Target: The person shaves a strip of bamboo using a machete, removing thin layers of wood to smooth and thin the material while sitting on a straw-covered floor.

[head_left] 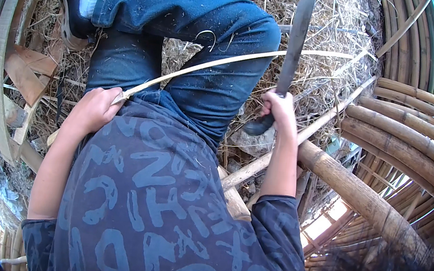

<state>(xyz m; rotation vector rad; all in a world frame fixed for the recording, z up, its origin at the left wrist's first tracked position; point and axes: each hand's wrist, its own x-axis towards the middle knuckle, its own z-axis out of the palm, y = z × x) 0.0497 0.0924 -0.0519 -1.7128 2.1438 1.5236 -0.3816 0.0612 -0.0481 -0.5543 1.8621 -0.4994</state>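
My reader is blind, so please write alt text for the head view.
A person's right hand grips a long knife while the left hand holds a thin, pale strip crossing blue jeans. Straw and bamboo poles are nearby.

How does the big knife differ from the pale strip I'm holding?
Color: the knife is dark; the strip is pale yellow.
Shape: the knife is broad-bladed and nearly straight; the strip is slender and bowed.
Hold: the knife is in your right grip; the strip is in your left grip.
Pose: the knife points away from you; the strip slants across your jeans.
Both are long and held one-handed.
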